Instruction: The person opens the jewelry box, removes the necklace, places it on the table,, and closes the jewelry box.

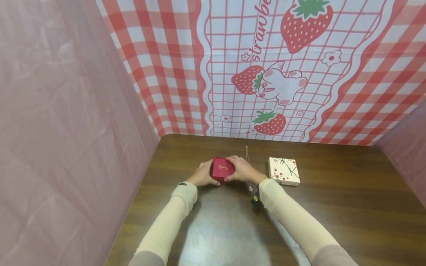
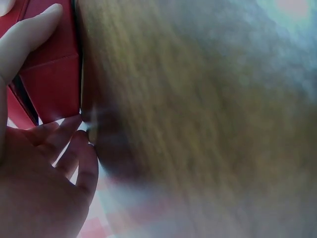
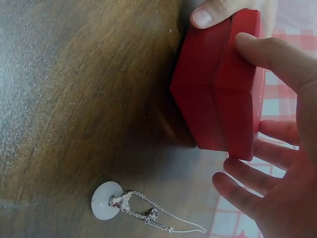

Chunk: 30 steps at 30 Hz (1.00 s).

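A small red jewelry box [image 1: 222, 168] with gold lettering on its lid sits on the table between both hands. My left hand [image 1: 202, 175] grips its left side, the thumb on the near face and the other fingers round the far side. On the right, my right hand [image 1: 244, 171] pinches the lid [image 3: 236, 99], thumb on the near edge and fingertips at the far edge. In the left wrist view a narrow dark gap shows between lid and base [image 2: 52, 87]. Beside the right hand lies a silver chain necklace [image 3: 153, 206] with a round white pendant [image 3: 105, 201].
A cream box [image 1: 284, 171] with a red flower and branch print stands right of the right hand. The brown wooden table [image 1: 352, 207] meets a strawberry-print checked cloth [image 1: 179, 92] at the back. Pink cloth [image 1: 66, 129] hangs along the left side.
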Motion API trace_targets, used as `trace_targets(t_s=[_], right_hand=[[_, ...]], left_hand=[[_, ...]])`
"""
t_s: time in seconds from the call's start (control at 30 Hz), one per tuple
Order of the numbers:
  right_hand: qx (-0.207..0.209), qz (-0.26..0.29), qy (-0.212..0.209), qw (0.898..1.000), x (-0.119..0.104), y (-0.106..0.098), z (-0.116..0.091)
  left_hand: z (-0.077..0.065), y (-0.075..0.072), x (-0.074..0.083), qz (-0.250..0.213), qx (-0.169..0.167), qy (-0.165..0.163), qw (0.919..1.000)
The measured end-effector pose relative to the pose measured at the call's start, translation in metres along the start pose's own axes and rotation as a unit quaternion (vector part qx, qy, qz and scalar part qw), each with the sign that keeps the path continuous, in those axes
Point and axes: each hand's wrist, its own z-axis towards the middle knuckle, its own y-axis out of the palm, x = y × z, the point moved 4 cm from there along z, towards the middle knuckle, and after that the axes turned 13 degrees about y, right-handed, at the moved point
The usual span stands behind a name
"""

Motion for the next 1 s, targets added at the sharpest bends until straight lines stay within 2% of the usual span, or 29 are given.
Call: trace_targets(t_s=[0.33, 0.63, 1.0], right_hand=[[-0.012, -0.017, 0.005, 1.000, -0.0012, 0.0013, 0.0001], [-0.003, -0.033, -0.004, 0.999, -0.0025, 0.0021, 0.0014], [-0.008, -0.051, 0.003, 0.999, -0.0071, 0.0014, 0.0032]], left_hand=[[-0.0035, -0.0013, 0.0033, -0.032, 0.012, -0.003, 0.9994], [-0.0061, -0.0042, 0.0034, -0.099, 0.002, -0.012, 0.9951], [-0.0042, -0.0063, 0.0009, -0.099, -0.010, -0.013, 0.9950]])
